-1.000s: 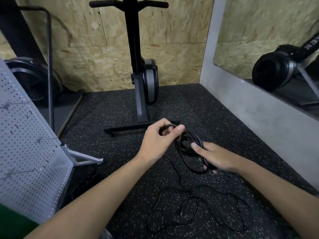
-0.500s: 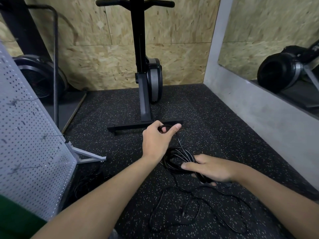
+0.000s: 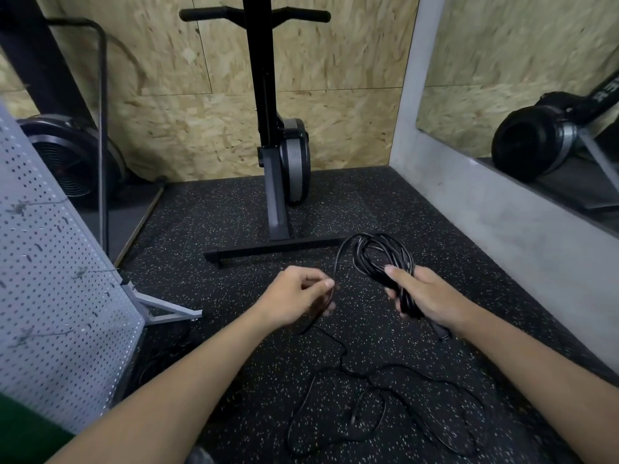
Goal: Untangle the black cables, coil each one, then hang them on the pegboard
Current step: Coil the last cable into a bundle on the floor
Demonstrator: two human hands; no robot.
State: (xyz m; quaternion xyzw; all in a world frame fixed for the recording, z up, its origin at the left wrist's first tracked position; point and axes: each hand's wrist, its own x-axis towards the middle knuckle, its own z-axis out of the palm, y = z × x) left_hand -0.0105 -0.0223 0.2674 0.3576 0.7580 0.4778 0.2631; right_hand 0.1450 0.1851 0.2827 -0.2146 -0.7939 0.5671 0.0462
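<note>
Black cable (image 3: 378,257) is held as a coil in the right hand (image 3: 423,298), whose fingers (image 3: 392,293) are curled tight round the bundle. One strand (image 3: 337,259) is arched from the coil to the left hand (image 3: 296,296), where it is pinched between thumb and fingers. Slack (image 3: 341,354) is left in loose loops on the speckled floor (image 3: 234,222), right of the pegboard (image 3: 57,296).
</note>
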